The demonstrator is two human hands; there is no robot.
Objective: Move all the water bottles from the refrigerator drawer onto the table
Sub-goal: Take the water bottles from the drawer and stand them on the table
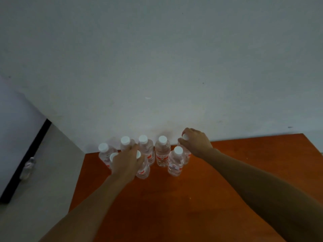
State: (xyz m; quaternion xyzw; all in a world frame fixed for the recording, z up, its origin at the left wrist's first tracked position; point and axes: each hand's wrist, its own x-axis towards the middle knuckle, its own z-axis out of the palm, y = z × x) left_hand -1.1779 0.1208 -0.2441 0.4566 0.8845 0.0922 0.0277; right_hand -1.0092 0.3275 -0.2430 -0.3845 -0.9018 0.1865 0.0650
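Now, setting down: I have both hands over the cluster of water bottles [162,151] at the far edge of the table [174,198], against the wall [157,67].
Left grip: my left hand [126,163] is clamped over the top of a front-row bottle [143,169], with the white cap peeking out beside my fingers.
Right grip: my right hand [195,142] is pinched on the cap of the rightmost bottle [187,155], fingers closed round the neck.
Where the bottles are: roughly eight stand upright in two loose rows, close together, some touching.
Off the table: something pale on the floor [52,172] at far left may be another bottle [28,167], though it is too blurred for me to be sure.
Handling: full, clear plastic, so fairly heavy for their size, thin-walled and squeezable, possibly damp and slippery from the refrigerator.
Where to hold: the cap and neck are stiff and safe for lowering; a carry is better gripped mid-body at the label.
Risk: packed this tightly, a nudge on release could topple neighbours.
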